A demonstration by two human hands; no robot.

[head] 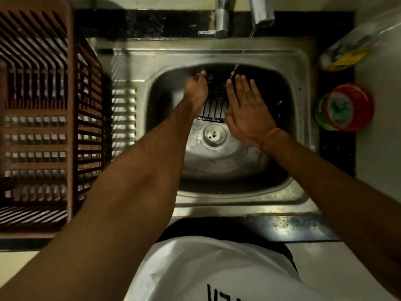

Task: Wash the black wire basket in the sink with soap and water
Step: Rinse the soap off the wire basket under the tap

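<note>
A: From the head camera, where is the black wire basket (214,110)?

B: Inside the steel sink (217,55), held above the drain (213,134), between the two hands, under a thin stream of water (246,46) from the tap (261,11)

A: And the left hand (196,88)?

B: It holds the basket's left side; the fingers reach behind the wire, so I cannot tell how they curl

A: The right hand (245,105)?

B: Flat, fingers straight and together, palm against the basket's right side; an orange thread (269,135) circles the wrist

A: Around the sink?

B: A brown slatted dish rack (43,118) on the left, a red-rimmed round tub (347,107) and a clear plastic bag (351,48) on the right counter
</note>
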